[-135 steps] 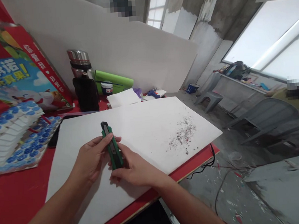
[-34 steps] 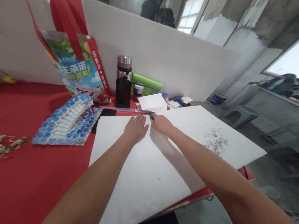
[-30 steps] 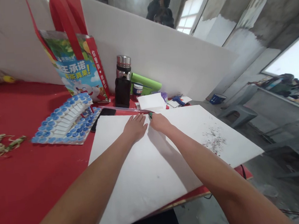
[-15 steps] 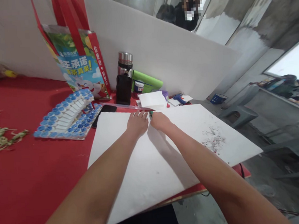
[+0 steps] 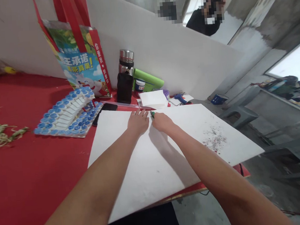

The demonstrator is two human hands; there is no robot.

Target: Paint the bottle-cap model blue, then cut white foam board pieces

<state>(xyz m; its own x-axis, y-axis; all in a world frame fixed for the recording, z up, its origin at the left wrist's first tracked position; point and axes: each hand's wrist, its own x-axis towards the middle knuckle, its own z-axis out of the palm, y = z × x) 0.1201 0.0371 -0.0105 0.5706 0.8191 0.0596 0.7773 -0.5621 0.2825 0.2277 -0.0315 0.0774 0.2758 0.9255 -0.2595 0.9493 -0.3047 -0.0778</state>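
Note:
A large white board point(image 5: 144, 171) lies on the red-covered table. My left hand point(image 5: 138, 122) rests flat near its far edge, fingers spread and holding nothing. Just to the right, my right hand point(image 5: 162, 121) is closed around a small green tool point(image 5: 153, 114), whose tip points at the board's far edge. Most of the tool is hidden by the fingers. Dark crumbs point(image 5: 215, 139) are scattered on the right part of the board.
Behind the board are white sheets point(image 5: 152, 98), a blue glue gun point(image 5: 180, 98), a jar point(image 5: 139, 86), a steel flask point(image 5: 126, 61) and a black phone point(image 5: 108, 109). Left are a blue-and-white craft piece point(image 5: 65, 115) and a bag point(image 5: 81, 62). A person point(image 5: 205, 16) is beyond the partition.
My right hand has shifted very slightly right, and more of the green tool shows. The person beyond the partition appears further right. My left hand stays in place.

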